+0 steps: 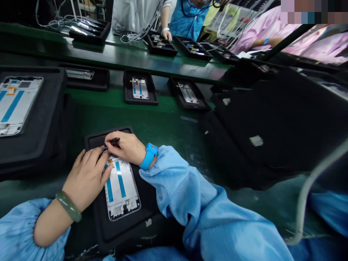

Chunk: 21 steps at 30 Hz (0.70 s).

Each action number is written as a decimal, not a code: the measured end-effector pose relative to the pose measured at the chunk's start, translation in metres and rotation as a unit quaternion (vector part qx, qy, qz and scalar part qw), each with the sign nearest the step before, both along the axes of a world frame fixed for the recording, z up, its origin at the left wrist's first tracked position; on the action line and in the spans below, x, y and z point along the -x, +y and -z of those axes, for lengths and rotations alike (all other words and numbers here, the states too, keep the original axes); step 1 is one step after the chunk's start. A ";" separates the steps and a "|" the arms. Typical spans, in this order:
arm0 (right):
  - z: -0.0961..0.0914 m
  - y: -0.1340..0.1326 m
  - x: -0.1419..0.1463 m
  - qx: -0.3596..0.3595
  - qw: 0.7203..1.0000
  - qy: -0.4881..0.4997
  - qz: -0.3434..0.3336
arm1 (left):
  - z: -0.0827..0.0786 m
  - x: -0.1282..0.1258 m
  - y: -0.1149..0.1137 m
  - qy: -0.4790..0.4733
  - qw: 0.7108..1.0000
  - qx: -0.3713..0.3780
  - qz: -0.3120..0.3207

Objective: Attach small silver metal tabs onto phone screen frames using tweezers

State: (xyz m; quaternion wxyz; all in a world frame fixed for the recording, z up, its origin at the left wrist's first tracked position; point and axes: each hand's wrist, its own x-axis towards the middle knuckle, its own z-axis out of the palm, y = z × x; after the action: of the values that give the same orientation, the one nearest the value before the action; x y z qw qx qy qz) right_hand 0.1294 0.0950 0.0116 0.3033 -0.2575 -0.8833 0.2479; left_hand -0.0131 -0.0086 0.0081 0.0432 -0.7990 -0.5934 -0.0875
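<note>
Right hand (126, 148) is closed narrow, fingers pinched around a small black tool (115, 141), its tip hidden behind the fingers, so what it touches can't be seen. Left hand (87, 179) is spread and not gripping, with its fingers lying on the top end of a phone frame (121, 188), apparently pinning it so it won't slide under the right hand. Phone frame lies face up, silver-edged, with two blue tape strips and a small yellow tab just below the fingers. It sits lengthwise on a black foam tray (108, 134) toward the near edge of the green table (160, 119); the tray looks meant to cushion it and keep it off the bare surface. Blue wrist strap (149, 156) on the right wrist, likely antistatic, and jade bangle (68, 206) on the left. Blue smock sleeves (174, 185) are bunched at the forearms, clear of the frame. Farther along the table, two smaller black trays (140, 101) hold more frames, probably kept apart to avoid scratches. A larger black pad (27, 159) at the left edge carries another frame (16, 105). Across at the far table, a co-worker's hand (166, 34) reaches into a tray.
</note>
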 end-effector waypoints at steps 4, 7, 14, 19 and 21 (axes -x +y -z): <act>-0.013 0.015 -0.019 -0.001 0.995 0.048 0.093 | 0.002 -0.003 -0.004 0.051 0.998 -0.027 0.022; -0.016 0.030 -0.037 -0.066 0.988 -0.051 0.131 | -0.005 -0.006 -0.006 0.085 0.996 -0.027 0.031; 0.006 0.050 -0.049 0.024 0.976 -0.206 0.062 | -0.048 -0.039 0.084 -0.086 0.984 0.085 -0.130; 0.007 0.059 -0.061 0.071 0.974 -0.194 0.096 | -0.044 -0.063 0.201 -0.170 0.945 0.120 -0.253; 0.008 0.059 -0.065 0.077 0.972 -0.188 0.118 | -0.038 -0.065 0.228 -0.207 0.925 0.128 -0.291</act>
State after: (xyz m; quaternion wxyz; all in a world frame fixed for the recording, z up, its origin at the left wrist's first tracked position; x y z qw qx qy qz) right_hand 0.1943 0.1544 0.0039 0.1380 -0.4245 -0.8663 0.2243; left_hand 0.0517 0.2197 0.0464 -0.1595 -0.5541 -0.8016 -0.1578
